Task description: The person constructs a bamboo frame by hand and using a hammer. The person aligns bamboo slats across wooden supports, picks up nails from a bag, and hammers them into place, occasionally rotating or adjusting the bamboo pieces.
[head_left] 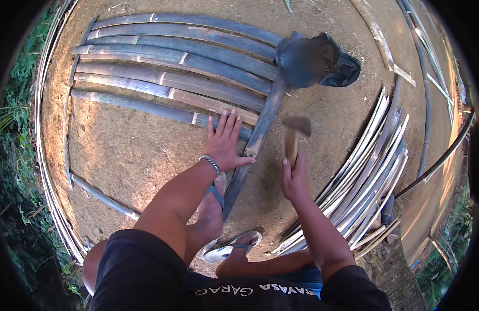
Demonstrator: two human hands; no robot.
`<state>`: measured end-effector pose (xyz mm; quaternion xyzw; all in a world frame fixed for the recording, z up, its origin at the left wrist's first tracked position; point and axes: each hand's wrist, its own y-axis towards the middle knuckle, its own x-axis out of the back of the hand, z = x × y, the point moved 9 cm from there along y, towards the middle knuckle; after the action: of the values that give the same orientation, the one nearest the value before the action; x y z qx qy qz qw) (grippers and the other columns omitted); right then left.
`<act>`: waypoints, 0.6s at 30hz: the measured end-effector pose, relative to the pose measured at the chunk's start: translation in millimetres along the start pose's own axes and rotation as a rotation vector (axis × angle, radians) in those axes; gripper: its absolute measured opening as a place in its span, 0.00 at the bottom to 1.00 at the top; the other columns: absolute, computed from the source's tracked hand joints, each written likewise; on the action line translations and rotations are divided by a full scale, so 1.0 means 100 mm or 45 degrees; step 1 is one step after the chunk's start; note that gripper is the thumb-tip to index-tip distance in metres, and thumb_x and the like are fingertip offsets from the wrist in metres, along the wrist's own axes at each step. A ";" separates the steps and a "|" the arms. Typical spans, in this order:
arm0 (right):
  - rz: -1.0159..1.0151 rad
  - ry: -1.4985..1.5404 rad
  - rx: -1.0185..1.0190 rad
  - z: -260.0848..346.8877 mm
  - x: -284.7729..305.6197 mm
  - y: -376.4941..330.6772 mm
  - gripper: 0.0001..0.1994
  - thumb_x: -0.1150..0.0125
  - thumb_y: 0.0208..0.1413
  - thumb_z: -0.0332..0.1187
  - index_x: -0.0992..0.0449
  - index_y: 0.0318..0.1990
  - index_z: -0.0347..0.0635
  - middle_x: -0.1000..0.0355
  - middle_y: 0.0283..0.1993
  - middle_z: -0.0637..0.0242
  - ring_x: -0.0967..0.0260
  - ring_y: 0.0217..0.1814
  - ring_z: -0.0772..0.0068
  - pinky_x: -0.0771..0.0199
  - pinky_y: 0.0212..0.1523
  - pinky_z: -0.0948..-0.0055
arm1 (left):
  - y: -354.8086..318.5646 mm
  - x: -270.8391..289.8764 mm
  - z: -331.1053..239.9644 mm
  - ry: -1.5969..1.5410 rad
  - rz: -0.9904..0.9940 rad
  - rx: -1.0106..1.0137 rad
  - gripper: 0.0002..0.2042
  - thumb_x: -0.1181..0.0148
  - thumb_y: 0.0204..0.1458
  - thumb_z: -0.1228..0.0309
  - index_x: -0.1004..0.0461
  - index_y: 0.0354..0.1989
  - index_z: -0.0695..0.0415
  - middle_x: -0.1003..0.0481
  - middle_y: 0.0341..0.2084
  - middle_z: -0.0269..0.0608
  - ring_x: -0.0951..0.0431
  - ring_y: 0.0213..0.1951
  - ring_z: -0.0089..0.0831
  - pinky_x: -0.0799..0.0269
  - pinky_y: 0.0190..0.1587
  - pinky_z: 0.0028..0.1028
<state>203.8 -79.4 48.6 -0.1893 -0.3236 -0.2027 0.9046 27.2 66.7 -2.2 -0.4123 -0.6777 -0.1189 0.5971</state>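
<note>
Bamboo, far left: thin pale canes (pixel 42 129) curve along the edge of the bare dirt ground (pixel 130 150), with green growth beyond them.
Split slats: grey-green bamboo slats (pixel 172 78) lie side by side on the dirt, running left to right, their pale node bands showing.
Cross piece: one darker bamboo strip (pixel 260 129) lies across the right ends of the slats and runs down toward the person's feet.
Left hand: the left hand (pixel 226 145) lies flat, fingers spread wide, palm down where the nearest slat meets the cross strip; it grips nothing. A beaded bracelet (pixel 211 163) circles the wrist.
Feet: a foot in a grey-strapped sandal (pixel 213 197) rests beside the cross strip; a second sandal (pixel 231 249) sits nearer the body.
Right hand: the right hand (pixel 295 179) is closed around the wooden handle of a hammer (pixel 294 137), held upright just right of the cross strip; its dark head is blurred.
Dark bundle: a crumpled black bag or cloth (pixel 314 59) sits at the top end of the cross strip; I see no label on it.
Right side: a heap of pale bamboo splints (pixel 369 176) fans out on the ground.
</note>
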 end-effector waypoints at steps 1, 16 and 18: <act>0.132 -0.050 -0.068 -0.03 0.01 -0.14 0.23 0.45 0.68 0.35 0.36 0.67 0.40 0.25 0.52 0.40 0.24 0.51 0.35 0.24 0.51 0.50 | 0.00 0.01 -0.01 0.000 0.003 -0.002 0.69 0.43 0.39 0.21 0.59 0.79 0.64 0.63 0.79 0.55 0.68 0.80 0.50 0.79 0.75 0.62; 0.233 -0.142 0.088 0.26 0.09 -0.36 0.22 0.42 0.66 0.33 0.34 0.66 0.40 0.24 0.49 0.43 0.23 0.46 0.39 0.22 0.46 0.52 | 0.02 0.01 -0.06 0.008 -0.027 -0.020 0.69 0.43 0.39 0.20 0.58 0.79 0.63 0.62 0.79 0.54 0.67 0.80 0.49 0.77 0.76 0.61; 0.374 -0.367 0.039 0.11 -0.11 -0.34 0.21 0.45 0.67 0.30 0.35 0.65 0.36 0.24 0.46 0.45 0.22 0.42 0.41 0.23 0.45 0.55 | 0.03 0.01 -0.06 0.003 -0.009 -0.020 0.69 0.42 0.39 0.20 0.58 0.79 0.63 0.61 0.79 0.54 0.67 0.80 0.49 0.76 0.76 0.61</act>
<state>173.7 -99.7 56.0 -0.2476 -0.4217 -0.0346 0.8716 33.9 65.4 -0.7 -0.4144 -0.6775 -0.1268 0.5943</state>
